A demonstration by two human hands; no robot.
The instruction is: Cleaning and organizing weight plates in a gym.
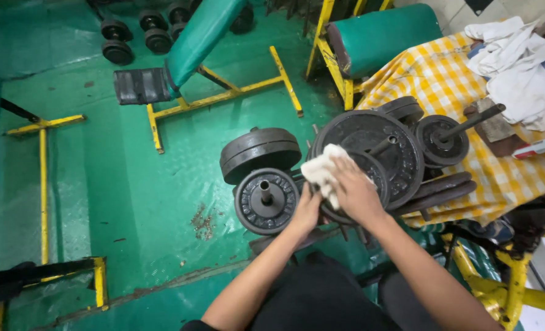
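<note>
Two hands at a stack of iron plates.
The right hand (pixel 353 191) presses a white rag (pixel 323 171) flat against a plate (pixel 370 178); the left hand (pixel 307 208) grips its rim below, steadying it.

Below you: green floor (pixel 131 184), wet-looking, with a patch of brown rust crumbs (pixel 203 222). On it: a rack of black weight plates (pixel 266 178), dumbbells (pixel 137 34) at the far edge, and a yellow-framed bench (pixel 211 73). To your right: a yellow checked cloth (pixel 444 79) bearing white rags (pixel 518 67), more plates (pixel 441 141), a brush (pixel 493 125).
</note>
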